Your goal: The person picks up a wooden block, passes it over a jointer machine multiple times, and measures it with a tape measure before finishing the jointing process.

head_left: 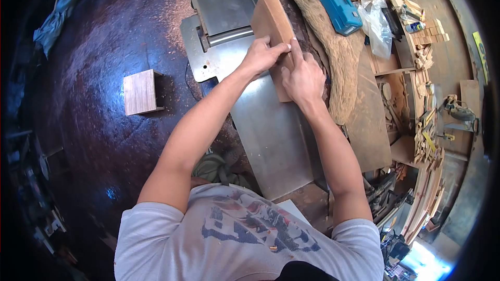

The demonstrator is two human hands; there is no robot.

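A thick wooden board (270, 13) stands on edge on the metal bed of a jointer (271, 140), against the upright fence at its right. My left hand (262, 56) presses the board's left face, fingers closed against it and thumb reaching toward the top edge. My right hand (304, 78) grips the near part of the board from above, its index finger stretched along the top edge. The cutterhead (229, 36) shows as a bright roller left of the board. Where the board meets the bed is partly hidden by my hands.
A small wooden stool (139, 92) stands on the dark floor at left, with shavings scattered near the machine. To the right lie a long rough log (333, 57) and a teal tool case (338, 8). Shelves farther right hold many wood offcuts (427, 125).
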